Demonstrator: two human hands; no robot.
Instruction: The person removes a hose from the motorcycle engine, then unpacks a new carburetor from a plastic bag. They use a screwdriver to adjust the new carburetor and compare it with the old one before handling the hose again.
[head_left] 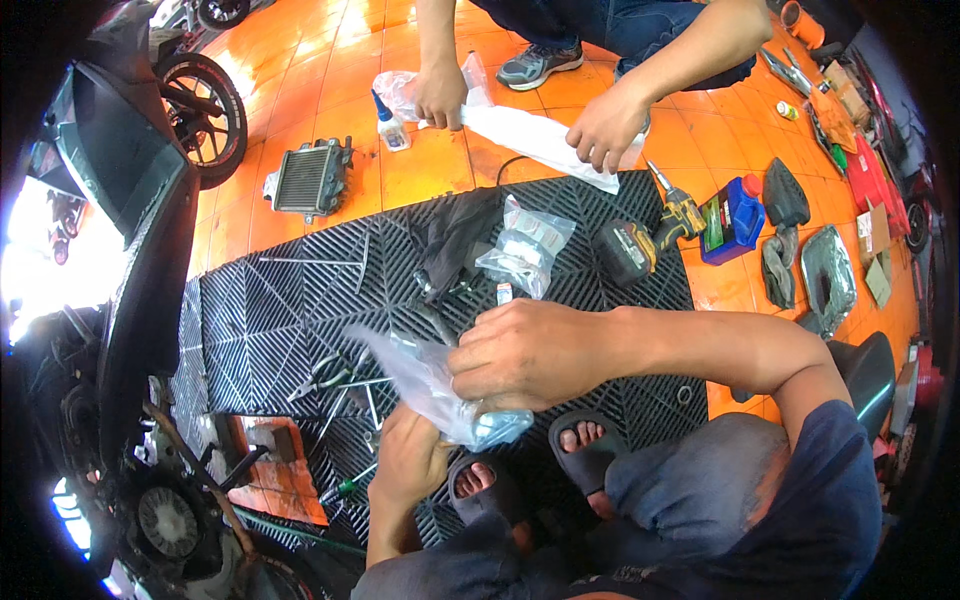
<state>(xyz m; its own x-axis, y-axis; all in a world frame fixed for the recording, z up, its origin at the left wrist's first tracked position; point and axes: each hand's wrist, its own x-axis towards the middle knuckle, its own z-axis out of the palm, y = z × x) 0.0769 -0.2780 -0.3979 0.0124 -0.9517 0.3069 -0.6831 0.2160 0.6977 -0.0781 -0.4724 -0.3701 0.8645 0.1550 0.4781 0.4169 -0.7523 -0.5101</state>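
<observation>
Left hand (410, 455) and right hand (525, 352) are closed on a bag (412, 378) above the mat (260, 335), and it could be torn by hard pulling or dropped if grip is loosened.

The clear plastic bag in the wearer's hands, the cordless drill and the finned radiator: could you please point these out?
Clear plastic bag (412, 376), head view: on its loose sheet.
Cordless drill (683, 213), head view: on its yellow and black body.
Finned radiator (308, 180), head view: on its ribbed core.
</observation>
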